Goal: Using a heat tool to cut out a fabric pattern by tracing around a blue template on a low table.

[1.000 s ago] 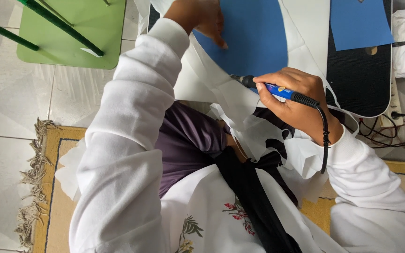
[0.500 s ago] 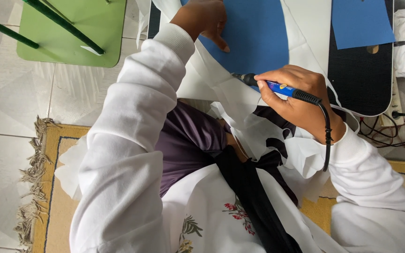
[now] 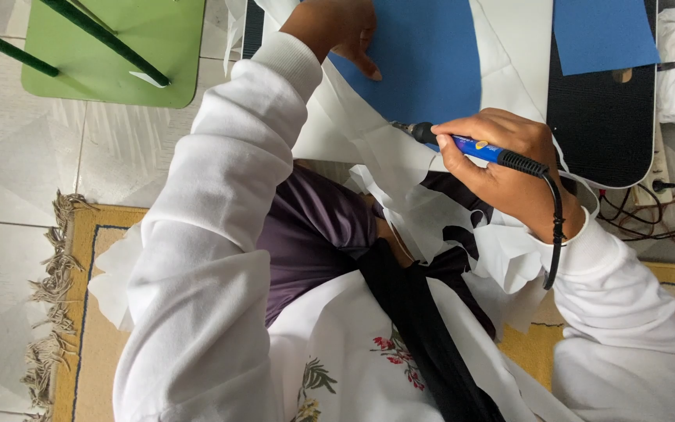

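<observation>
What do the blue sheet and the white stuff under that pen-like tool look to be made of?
The blue sheet looks like matte felt or stiff paper: flat, no shine. The white stuff seems thin fabric; it folds and drapes softly. The tool looks plastic with a dark rubbery cord.

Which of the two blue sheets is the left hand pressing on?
The larger blue sheet at top centre, under the left hand; the smaller blue sheet lies untouched, top right.

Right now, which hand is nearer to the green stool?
Left. The left hand lies on the blue sheet, right of the green stool; the right hand is farther right.
</observation>
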